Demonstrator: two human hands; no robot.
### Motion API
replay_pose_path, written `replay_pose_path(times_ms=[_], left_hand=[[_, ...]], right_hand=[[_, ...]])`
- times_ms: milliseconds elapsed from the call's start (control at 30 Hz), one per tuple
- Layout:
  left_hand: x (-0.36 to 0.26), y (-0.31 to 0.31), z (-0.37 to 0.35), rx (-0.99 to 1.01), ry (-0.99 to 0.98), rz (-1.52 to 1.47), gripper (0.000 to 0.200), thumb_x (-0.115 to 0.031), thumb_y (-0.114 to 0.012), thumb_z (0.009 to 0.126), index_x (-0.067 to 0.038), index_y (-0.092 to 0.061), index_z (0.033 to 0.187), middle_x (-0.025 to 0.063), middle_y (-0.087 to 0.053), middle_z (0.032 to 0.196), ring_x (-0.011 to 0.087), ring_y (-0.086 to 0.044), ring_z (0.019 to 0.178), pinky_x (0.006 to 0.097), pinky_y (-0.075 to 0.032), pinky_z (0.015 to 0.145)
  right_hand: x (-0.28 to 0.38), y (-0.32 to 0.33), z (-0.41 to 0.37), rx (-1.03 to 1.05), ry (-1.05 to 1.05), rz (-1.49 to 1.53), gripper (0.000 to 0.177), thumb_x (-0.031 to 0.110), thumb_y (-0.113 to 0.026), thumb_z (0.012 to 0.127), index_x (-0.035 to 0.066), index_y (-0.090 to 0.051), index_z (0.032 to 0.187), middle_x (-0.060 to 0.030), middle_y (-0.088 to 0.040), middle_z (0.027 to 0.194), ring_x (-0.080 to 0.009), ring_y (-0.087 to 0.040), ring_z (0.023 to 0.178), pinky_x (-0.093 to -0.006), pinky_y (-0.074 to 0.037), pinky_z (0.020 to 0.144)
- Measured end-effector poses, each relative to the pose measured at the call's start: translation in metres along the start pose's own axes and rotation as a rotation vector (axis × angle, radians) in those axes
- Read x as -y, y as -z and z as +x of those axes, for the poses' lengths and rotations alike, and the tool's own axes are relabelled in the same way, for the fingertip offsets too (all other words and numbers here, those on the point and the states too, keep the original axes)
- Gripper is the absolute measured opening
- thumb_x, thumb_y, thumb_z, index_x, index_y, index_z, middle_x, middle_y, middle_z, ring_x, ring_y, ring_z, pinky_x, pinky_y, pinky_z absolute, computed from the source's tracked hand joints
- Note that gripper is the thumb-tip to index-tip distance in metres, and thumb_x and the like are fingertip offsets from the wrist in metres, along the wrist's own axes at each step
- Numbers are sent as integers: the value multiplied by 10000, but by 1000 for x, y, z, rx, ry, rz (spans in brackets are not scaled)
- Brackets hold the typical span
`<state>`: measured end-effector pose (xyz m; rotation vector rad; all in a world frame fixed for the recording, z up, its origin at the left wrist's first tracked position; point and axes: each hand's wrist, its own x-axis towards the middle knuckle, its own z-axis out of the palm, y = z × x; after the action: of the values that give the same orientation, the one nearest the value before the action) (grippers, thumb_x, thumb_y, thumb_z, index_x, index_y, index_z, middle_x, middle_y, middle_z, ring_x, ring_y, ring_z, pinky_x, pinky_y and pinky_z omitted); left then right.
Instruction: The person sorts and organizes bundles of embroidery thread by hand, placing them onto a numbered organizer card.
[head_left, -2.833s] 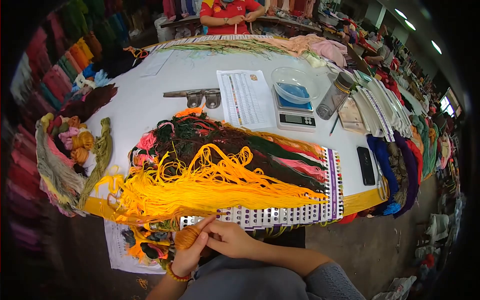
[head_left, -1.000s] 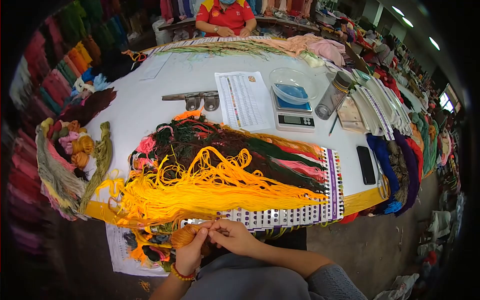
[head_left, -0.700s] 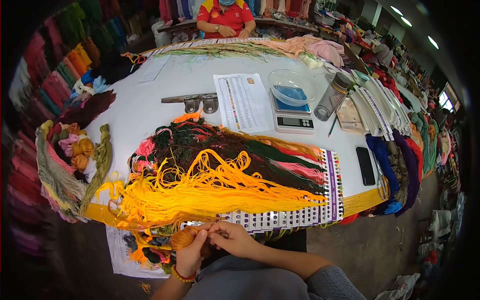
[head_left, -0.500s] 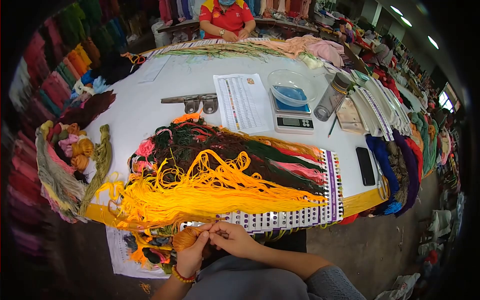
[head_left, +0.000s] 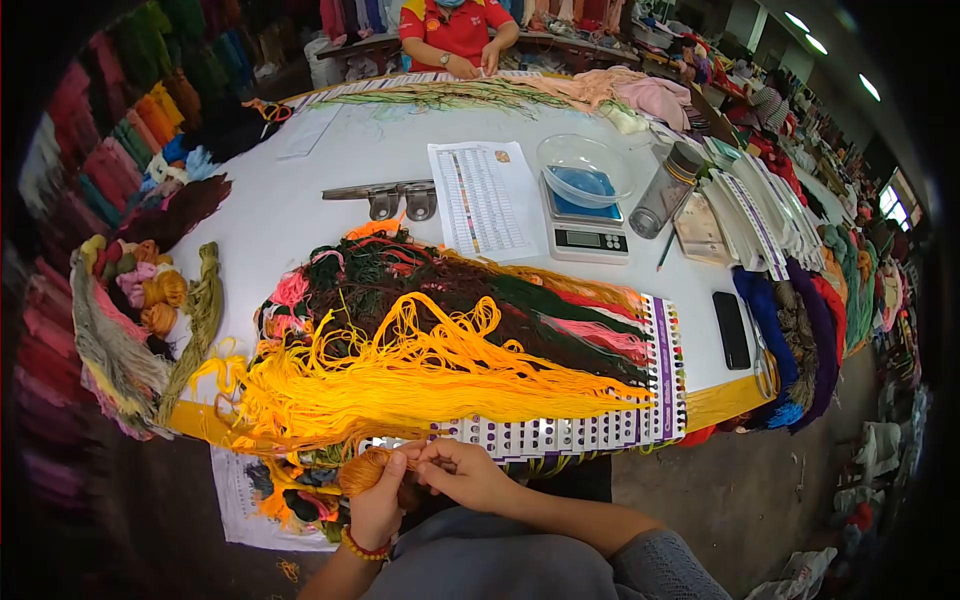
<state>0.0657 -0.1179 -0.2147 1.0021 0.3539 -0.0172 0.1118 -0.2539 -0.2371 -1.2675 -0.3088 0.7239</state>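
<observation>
A bundle of golden-brown thread (head_left: pixel 364 470) rests in my left hand (head_left: pixel 382 500), whose fingers are wrapped round it at the front of the table. Close against it, my right hand (head_left: pixel 458 474) is closed in a pinch at the thread's end; the strands between the fingertips are too small to make out clearly. Just beyond both hands lies a long spread of yellow thread (head_left: pixel 400 390), over a punched thread card strip (head_left: pixel 560 437). Dark brown, green, red and pink threads (head_left: pixel 430 275) lie behind the yellow ones.
A printed colour chart (head_left: pixel 485 205), a kitchen scale (head_left: pixel 590 243) bearing a plastic bowl (head_left: pixel 580 160), a jar (head_left: pixel 665 190) and a phone (head_left: pixel 731 331) lie on the table. Scissors (head_left: pixel 765 372) are at the right edge. Across the table a person in red (head_left: pixel 455 40) handles threads.
My left hand and the thread bundle have shifted slightly left, and the fingertips of my two hands are a little further apart. The person opposite has moved their hands.
</observation>
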Motion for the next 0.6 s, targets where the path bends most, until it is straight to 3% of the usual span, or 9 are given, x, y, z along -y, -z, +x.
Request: replay_pose_path(times_ms=[367, 600], left_hand=[[-1, -3, -3, 28, -53, 46, 169, -77, -524, 858, 27, -572, 982, 88, -592, 978, 134, -564, 819, 252, -458, 730], [-5, 2, -9, -4, -24, 67, 167, -24, -531, 837, 24, -563, 994, 63, -603, 869, 121, -575, 794, 235, -460, 725]], right_hand=[[0, -4, -2, -51, 53, 37, 109, 110, -541, 839, 9, -511, 863, -6, -535, 697, -44, -485, 608, -198, -410, 530], [-4, -3, -5, -52, 45, -61, 93, 103, -539, 839, 14, -517, 855, 5, -539, 683, -25, -472, 578, -184, -388, 508]])
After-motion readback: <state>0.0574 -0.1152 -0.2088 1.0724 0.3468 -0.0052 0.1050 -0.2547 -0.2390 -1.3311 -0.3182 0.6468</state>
